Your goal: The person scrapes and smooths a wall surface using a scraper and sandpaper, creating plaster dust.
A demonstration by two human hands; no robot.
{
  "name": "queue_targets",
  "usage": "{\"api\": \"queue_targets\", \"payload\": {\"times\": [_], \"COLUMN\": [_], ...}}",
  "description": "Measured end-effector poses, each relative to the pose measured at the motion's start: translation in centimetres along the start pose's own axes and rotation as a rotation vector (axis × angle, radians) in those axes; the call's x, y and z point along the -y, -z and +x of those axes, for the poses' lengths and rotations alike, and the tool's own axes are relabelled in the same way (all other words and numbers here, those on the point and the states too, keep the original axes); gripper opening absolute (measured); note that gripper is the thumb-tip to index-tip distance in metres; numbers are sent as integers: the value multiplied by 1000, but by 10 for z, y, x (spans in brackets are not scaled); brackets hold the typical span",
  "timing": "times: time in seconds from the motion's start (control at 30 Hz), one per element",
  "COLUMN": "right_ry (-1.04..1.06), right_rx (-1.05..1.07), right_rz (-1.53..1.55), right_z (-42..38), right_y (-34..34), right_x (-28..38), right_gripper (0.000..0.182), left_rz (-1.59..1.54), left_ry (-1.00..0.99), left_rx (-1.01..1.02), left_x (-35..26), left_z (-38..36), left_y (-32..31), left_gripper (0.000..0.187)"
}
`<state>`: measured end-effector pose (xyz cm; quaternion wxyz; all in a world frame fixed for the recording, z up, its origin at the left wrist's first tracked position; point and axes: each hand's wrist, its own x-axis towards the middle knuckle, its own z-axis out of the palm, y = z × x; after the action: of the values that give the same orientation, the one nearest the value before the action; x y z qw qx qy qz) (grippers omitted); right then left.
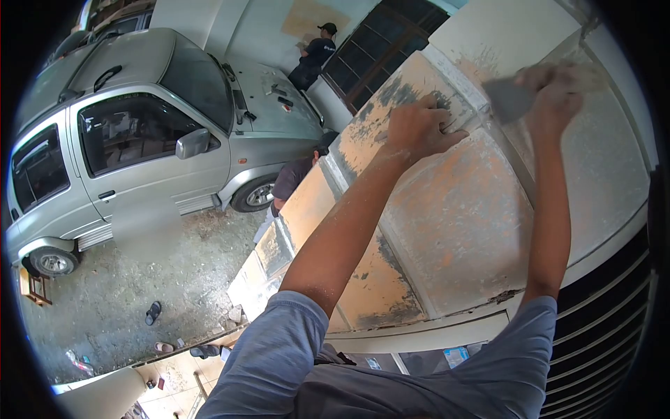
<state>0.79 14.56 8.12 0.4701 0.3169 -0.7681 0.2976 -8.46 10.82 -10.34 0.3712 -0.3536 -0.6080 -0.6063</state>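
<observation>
In front of me is a panelled wall [457,216] with raised strips between its panels. Orange and grey patches of worn paint cover it. My left hand [419,131] rests against it near the top, fingers apart and thumb stretched to the right, holding nothing. Further right, my right hand [556,89] is closed round a putty knife, smeared by motion. The knife's wide grey blade [508,100] points left, close to the panel surface beside a raised strip. Its handle is mostly hidden in my fingers.
A silver car [150,133] is parked at the left, small items on its hood. One person [317,56] stands at the far wall by a dark window [380,49]; another person [293,183] is partly hidden behind the panels. A sandal [153,313] lies on the floor; dark slats [600,328] are lower right.
</observation>
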Motion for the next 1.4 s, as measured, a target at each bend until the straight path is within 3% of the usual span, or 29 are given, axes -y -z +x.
{"api": "queue_targets", "payload": {"times": [0.03,0.07,0.3,0.37,0.43,0.5,0.53,0.6,0.73,0.8,0.83,0.9,0.97,1.03,1.1,1.13,1.2,1.23,1.27,1.3,1.33,1.4], "right_ry": [-106,11,54,-3,33,-175,-159,-195,-291,-375,-421,-670,-654,-653,-361,-374,-637,-645,-694,-740,-688,-641], "right_rx": [4,176,53,251,85,-200,-256,-12,-303,-402,-407,-399,-430,-473,-211,-230,-239,-248,-232,-214,-248,-301], "right_rz": [-26,-39,11,54,41,85,90,55,277,338,404,148,239,321,272,292,463,480,498,514,565,662], "right_z": [-8,-14,-13,-16,-4,-14,-17,-26,-73,-126,-152,-189,-213,-228,-238,-241,-241,-242,-242,-243,-247,-255], "right_y": [-1,2,2,3,2,-8,-10,-13,13,27,27,15,-9,-28,-40,-42,-37,-33,-28,-23,-21,-14], "right_x": [0,4,0,2,0,-8,0,20,60,59,55,47,31,21,18,23,34,33,30,25,17,5], "right_gripper": [25,21,30,28,23,23,23,24,30,26,21,19,16,15,24,24,40,40,25,24,26,16], "left_rz": [9,12,6,4,-1,-16,16,69,109,-109,-83,-857,-847,-1071,-1025,-1021,-967,-949,-836,-725,-747,-506], "left_ry": [6,6,-15,12,-4,-35,-62,-89,-118,78,82,442,420,459,437,384,267,275,228,180,13,-146], "left_rx": [13,33,1,-11,-33,-25,-77,-123,-73,295,288,247,146,13,26,7,57,65,136,204,273,175], "left_x": [0,-1,-6,-8,-6,-10,-9,-5,-7,-8,-13,-32,-45,-69,-82,-86,-88,-91,-95,-98,-95,-84], "left_z": [1,3,3,2,3,-1,-1,4,12,12,8,-6,-21,-33,-38,-40,-40,-40,-39,-38,-31,-3], "left_y": [1,1,4,4,3,-4,-3,-5,8,27,41,67,73,71,64,59,55,52,50,48,46,40], "left_gripper": [44,44,43,42,43,43,45,49,48,35,35,20,16,18,21,22,23,23,25,29,46,67]}}
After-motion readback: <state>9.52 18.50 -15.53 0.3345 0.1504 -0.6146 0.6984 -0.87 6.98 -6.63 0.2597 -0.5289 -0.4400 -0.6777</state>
